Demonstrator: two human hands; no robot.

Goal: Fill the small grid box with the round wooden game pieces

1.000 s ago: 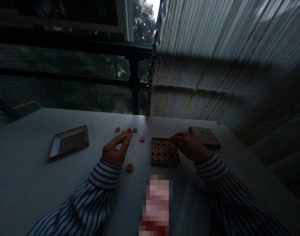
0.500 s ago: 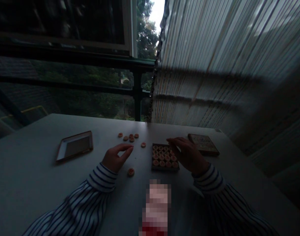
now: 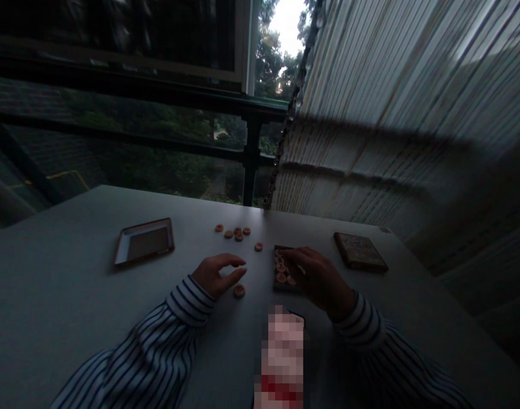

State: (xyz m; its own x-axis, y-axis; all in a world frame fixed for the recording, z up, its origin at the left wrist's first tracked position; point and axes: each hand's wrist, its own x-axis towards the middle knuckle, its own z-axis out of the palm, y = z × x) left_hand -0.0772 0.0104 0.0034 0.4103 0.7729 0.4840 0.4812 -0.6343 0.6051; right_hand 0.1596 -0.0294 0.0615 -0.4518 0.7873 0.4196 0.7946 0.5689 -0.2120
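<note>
My left hand (image 3: 220, 275) is open above the white table, thumb and forefinger apart and nothing between them. Just below its fingertips lies a single round chess piece (image 3: 239, 291), like a Chinese chess piece with a red mark. My right hand (image 3: 321, 278) covers much of a small square box (image 3: 281, 287), its fingers bent together and pointing down at the far left corner. Rows of pieces (image 3: 281, 278) show in the box's uncovered left part. The thumb and whatever the right fingertips pinch are hidden. Beyond the left hand lie several loose pieces (image 3: 239, 237) and one apart (image 3: 258, 247).
An open shallow lid or tray (image 3: 144, 263) rests at the left of the table (image 3: 72, 272). A flat patterned box (image 3: 361, 252) lies at the right. A blurred-out object (image 3: 283, 352) stands near me in the middle. Railings (image 3: 251, 153) and a striped curtain (image 3: 349, 142) are behind.
My left thumb and forefinger have parted from a near pinch. My right hand has come down over the box, hiding more pieces. The whole view has shifted slightly.
</note>
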